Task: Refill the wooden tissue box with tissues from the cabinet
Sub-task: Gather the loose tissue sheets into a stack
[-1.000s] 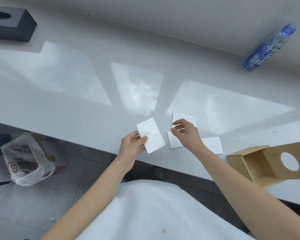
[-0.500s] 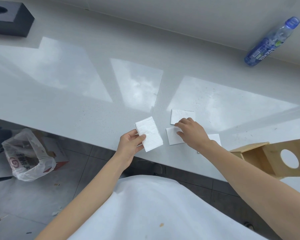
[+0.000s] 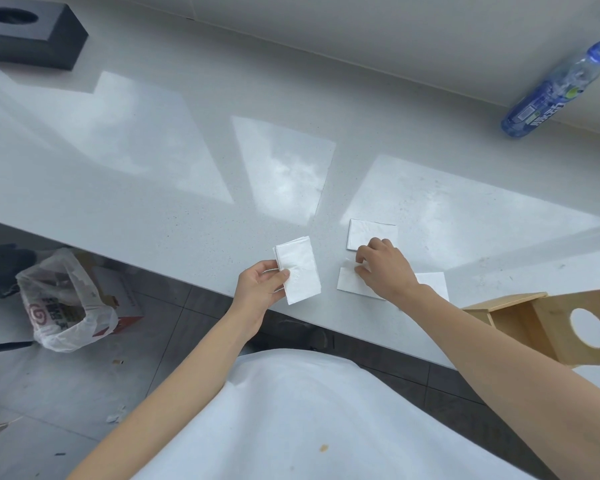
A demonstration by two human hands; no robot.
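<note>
My left hand holds a small stack of folded white tissues just above the counter's front edge. My right hand rests on the counter, its fingertips pinching the near edge of a folded tissue that lies flat. Another folded tissue lies just beyond that hand, and a third shows behind the wrist. The wooden tissue box lies on its side at the right edge of the counter, its open bottom toward me and its round hole facing right.
The pale glossy counter runs across the view. A black tissue box sits at the far left and a blue water bottle lies at the far right by the wall. Below the counter stands a plastic bag on the tiled floor.
My right hand has come down from above the loose tissues onto the nearest one and now pinches its edge. My left hand keeps its stack in about the same place.
</note>
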